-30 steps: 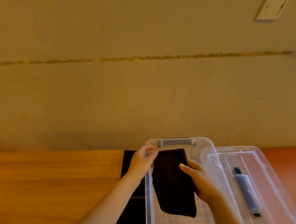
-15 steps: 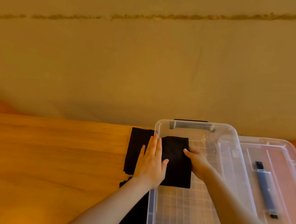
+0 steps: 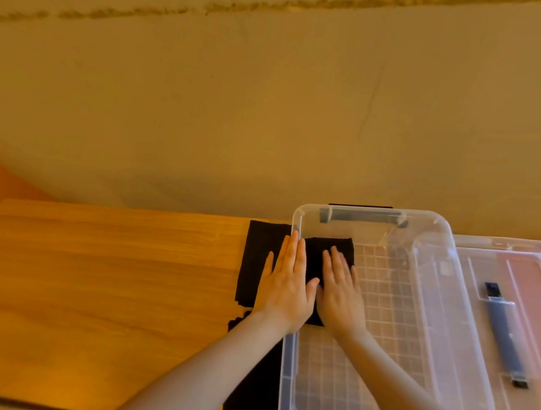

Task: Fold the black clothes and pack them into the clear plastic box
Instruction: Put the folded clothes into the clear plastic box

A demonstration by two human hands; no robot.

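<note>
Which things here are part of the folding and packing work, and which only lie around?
Part of the job:
- folded black cloth under both hands
- clear plastic box
- black clothes on the wooden table
- left hand, right hand

Lying about:
- box lid, beside the box

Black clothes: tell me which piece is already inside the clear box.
The folded black piece under both flat hands, in the box's far-left corner; the other black clothes lie outside on the table.

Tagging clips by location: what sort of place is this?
Probably a home room: a wooden table against a plain wall, with a clear plastic box and black clothes being packed.
</note>
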